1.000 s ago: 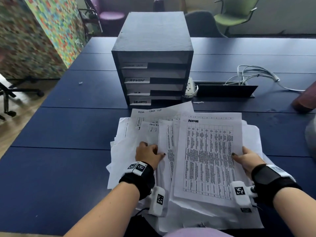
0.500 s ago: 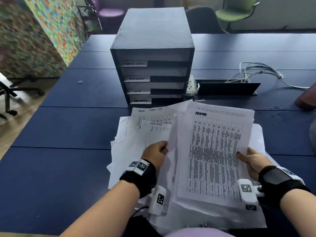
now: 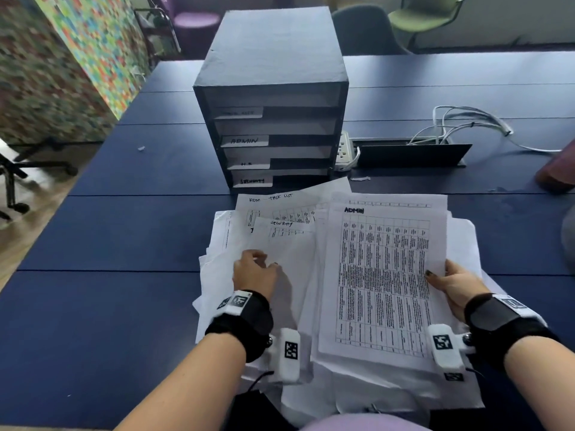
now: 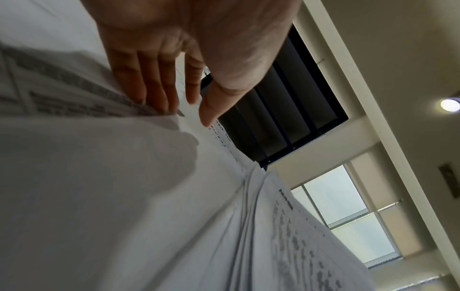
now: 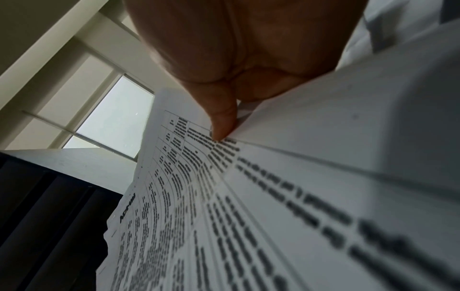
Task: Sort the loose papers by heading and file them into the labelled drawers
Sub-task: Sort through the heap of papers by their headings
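Note:
A dark drawer unit (image 3: 270,73) stands mid-table with labels TASK LIST, ADMIN (image 3: 245,140), H.R and SECURITY (image 3: 252,181). In front of it lies a loose pile of white papers (image 3: 224,293). My right hand (image 3: 451,284) pinches the right edge of a printed sheet headed ADMIN (image 3: 382,275), thumb on top, as the right wrist view shows with the same sheet (image 5: 199,216). My left hand (image 3: 256,269) rests on the pile with straight fingers (image 4: 154,82), beside a sheet headed SECURITY (image 3: 281,223) and one headed TASK LIST (image 3: 280,197).
The blue table (image 3: 124,231) runs wide to the left. Behind the papers at right sit a power strip (image 3: 343,147), a dark cable box (image 3: 410,154) and white cables (image 3: 466,122). A reddish object (image 3: 557,175) lies at the right edge. Chairs (image 3: 367,29) stand beyond the table.
My right hand has shifted the ADMIN sheet right and slightly forward. My left hand slid left across the pile, uncovering the SECURITY heading.

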Demonstrator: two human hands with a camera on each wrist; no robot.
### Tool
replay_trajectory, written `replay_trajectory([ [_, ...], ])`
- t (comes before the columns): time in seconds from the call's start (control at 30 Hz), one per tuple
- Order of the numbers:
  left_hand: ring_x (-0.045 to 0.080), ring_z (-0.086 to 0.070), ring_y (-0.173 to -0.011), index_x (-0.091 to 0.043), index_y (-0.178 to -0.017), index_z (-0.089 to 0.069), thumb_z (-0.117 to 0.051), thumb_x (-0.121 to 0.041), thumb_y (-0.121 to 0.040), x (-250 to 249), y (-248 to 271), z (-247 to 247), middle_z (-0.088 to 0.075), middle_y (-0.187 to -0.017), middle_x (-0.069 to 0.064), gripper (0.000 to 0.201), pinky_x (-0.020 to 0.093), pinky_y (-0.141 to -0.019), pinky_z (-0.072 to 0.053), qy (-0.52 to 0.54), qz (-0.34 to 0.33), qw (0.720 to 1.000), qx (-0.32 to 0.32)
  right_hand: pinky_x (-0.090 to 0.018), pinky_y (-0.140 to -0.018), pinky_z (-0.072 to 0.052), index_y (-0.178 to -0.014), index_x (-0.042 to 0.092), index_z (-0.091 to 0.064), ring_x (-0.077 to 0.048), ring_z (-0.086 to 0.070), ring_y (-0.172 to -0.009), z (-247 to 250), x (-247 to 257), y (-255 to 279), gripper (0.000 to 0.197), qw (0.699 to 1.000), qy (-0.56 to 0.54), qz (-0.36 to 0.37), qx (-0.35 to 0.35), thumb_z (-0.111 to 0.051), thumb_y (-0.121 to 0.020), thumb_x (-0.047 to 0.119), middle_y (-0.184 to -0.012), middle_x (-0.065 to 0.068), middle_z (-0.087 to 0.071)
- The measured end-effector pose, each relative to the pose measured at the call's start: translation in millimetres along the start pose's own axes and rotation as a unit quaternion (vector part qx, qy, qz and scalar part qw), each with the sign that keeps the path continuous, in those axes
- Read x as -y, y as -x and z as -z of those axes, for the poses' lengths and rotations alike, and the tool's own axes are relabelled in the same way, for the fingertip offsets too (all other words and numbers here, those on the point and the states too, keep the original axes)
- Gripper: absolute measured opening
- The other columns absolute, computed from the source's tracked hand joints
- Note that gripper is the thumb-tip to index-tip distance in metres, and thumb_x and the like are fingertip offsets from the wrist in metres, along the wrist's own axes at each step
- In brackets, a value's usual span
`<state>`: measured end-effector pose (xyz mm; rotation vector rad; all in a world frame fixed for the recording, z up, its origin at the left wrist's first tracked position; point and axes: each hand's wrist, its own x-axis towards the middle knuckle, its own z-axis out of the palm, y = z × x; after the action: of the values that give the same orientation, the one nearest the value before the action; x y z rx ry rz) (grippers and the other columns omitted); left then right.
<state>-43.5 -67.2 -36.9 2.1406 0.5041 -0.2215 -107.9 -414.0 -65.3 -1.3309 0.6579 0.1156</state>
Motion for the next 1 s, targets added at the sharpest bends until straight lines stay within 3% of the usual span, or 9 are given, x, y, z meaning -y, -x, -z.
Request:
replay_trajectory([
  [0.13, 0.022, -0.057, -0.103, -0.011, -0.119, -0.049, -0.076, -0.022, -0.076, 0.4, -3.8, 3.3, -0.056, -0.11, 0.001, 0.052, 0.027, -0.09, -0.044, 0.08, 0.057, 0.994, 0.039, -0.04, -0.069, -0.054, -0.107, 0.009, -0.059, -0.014, -0.069, -0.063, 0.0, -2.3, -1.7, 0.095, 1.0, 0.0, 0.004, -0.014, -0.091, -0.022, 0.039, -0.074, 0.003, -0.073],
  [0.2, 0.022, -0.06, -0.095, -0.006, -0.113, -0.058, -0.074, -0.027, -0.078, -1.5, -3.4, 3.1, -0.062, -0.103, 0.004, 0.044, 0.025, -0.08, -0.045, 0.054, 0.052, 0.995, 0.072, -0.038, -0.067, -0.055, -0.109, 0.007, -0.057, -0.013, -0.069, -0.061, -2.1, -1.6, -0.8, 0.073, 1.0, 0.002, 0.004, -0.012, -0.089, -0.047, 0.027, -0.072, 0.004, -0.073],
  [0.3, 0.025, -0.061, -0.085, -0.005, -0.094, -0.067, -0.066, -0.03, -0.085, -6.6, 1.5, 1.6, -0.067, -0.089, 0.008, 0.026, 0.026, -0.071, -0.041, 0.02, 0.0, 0.993, 0.113, -0.036, -0.067, -0.054, -0.12, 0.005, -0.052, -0.01, -0.068, -0.059, 1.7, -4.6, -5.9, 0.037, 0.999, 0.008, 0.007, -0.03, -0.051, -0.085, -0.009, -0.068, 0.007, -0.072],
  [0.4, 0.028, -0.063, -0.092, -0.008, -0.097, -0.07, -0.063, -0.023, -0.088, -17.4, 5.7, 4.0, -0.07, -0.096, 0.012, 0.018, 0.025, -0.072, -0.042, 0.037, -0.044, 0.995, 0.084, -0.032, -0.063, -0.055, -0.119, 0.008, -0.05, -0.009, -0.068, -0.058, 3.2, -6.6, -7.5, 0.037, 0.999, 0.004, -0.001, -0.039, -0.046, -0.087, -0.012, -0.067, 0.008, -0.072],
  [0.47, 0.025, -0.057, -0.083, -0.009, -0.097, -0.068, -0.058, -0.019, -0.092, -31.0, 7.2, 8.3, -0.067, -0.09, 0.009, 0.015, 0.023, -0.067, -0.036, 0.028, -0.089, 0.994, 0.057, -0.033, -0.063, -0.056, -0.115, 0.008, -0.052, -0.01, -0.068, -0.06, 0.1, -5.8, -3.6, 0.035, 0.999, -0.021, 0.003, -0.03, -0.06, -0.082, -0.002, -0.069, 0.007, -0.072],
  [0.57, 0.021, -0.051, -0.08, -0.007, -0.097, -0.065, -0.052, -0.015, -0.094, -52.1, 8.5, 15.0, -0.062, -0.087, 0.006, 0.016, 0.022, -0.066, -0.033, 0.026, -0.148, 0.989, 0.012, -0.036, -0.068, -0.056, -0.102, 0.012, -0.058, -0.013, -0.07, -0.067, -0.3, -9.8, -3.2, 0.079, 1.0, -0.019, 0.013, -0.01, -0.093, -0.034, 0.033, -0.076, 0.004, -0.074],
  [0.7, 0.027, -0.057, -0.088, -0.007, -0.108, -0.064, -0.048, -0.018, -0.096, -70.6, 1.3, 28.9, -0.067, -0.101, 0.012, 0.022, 0.025, -0.073, -0.041, 0.082, -0.167, 0.982, -0.033, -0.041, -0.074, -0.053, -0.106, 0.013, -0.057, -0.014, -0.069, -0.066, 3.1, -13.4, -7.0, 0.032, 1.0, 0.016, 0.016, -0.01, -0.052, -0.085, -0.01, -0.077, 0.003, -0.073],
  [0.87, -0.003, -0.049, -0.062, -0.019, -0.09, -0.061, -0.05, -0.013, -0.095, -91.4, -5.2, 69.4, -0.059, -0.075, -0.01, 0.013, 0.012, -0.061, -0.038, 0.167, -0.265, 0.947, -0.073, -0.046, -0.08, -0.052, -0.107, 0.014, -0.058, -0.028, -0.063, -0.08, 4.5, -13.7, -10.2, 0.035, 0.998, 0.065, 0.015, -0.017, -0.05, -0.085, -0.012, -0.076, 0.003, -0.073],
  [1.0, 0.003, -0.044, -0.061, -0.026, -0.077, -0.056, -0.049, -0.006, -0.091, -104.7, -3.3, 90.0, -0.055, -0.067, -0.013, 0.026, 0.02, -0.06, -0.038, 0.231, -0.315, 0.917, -0.077, -0.043, -0.078, -0.052, -0.104, 0.015, -0.058, -0.018, -0.067, -0.068, 2.8, -13.9, -11.7, 0.033, 0.997, 0.068, 0.017, -0.02, -0.05, -0.085, -0.011, -0.072, 0.004, -0.073],
])
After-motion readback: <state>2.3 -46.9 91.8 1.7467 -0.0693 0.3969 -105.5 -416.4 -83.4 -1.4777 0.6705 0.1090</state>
